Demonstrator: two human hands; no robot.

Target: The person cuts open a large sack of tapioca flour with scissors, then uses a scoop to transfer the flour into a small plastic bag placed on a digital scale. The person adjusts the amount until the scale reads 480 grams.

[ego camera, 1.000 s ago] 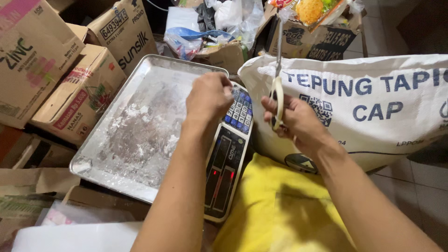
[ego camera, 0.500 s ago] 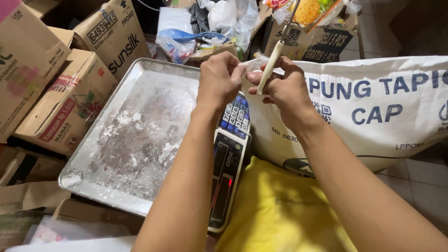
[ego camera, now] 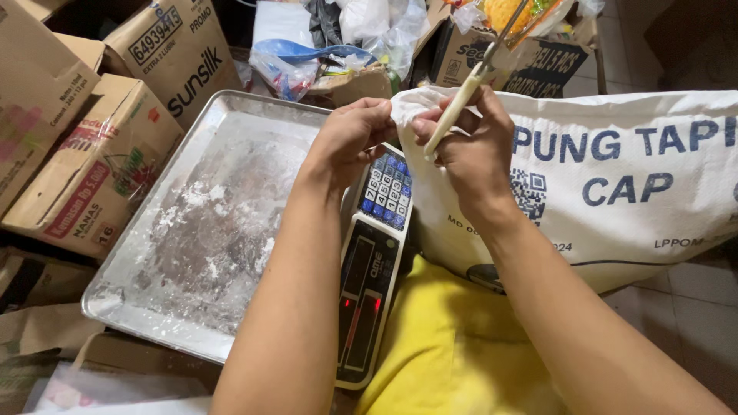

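Head view: left hand (ego camera: pixel 355 137) pinches white sack (ego camera: pixel 615 184) corner, right hand (ego camera: pixel 470 146) grips scissors (ego camera: pixel 470 81)

Both bare forearms reach forward from below, converging at the top of the view. The left hand (ego camera: pixel 355 137) is curled, fingers bunched in a pinch toward the right. The right hand (ego camera: pixel 470 150) faces it, fingers folded closed, knuckles nearly touching the left's.
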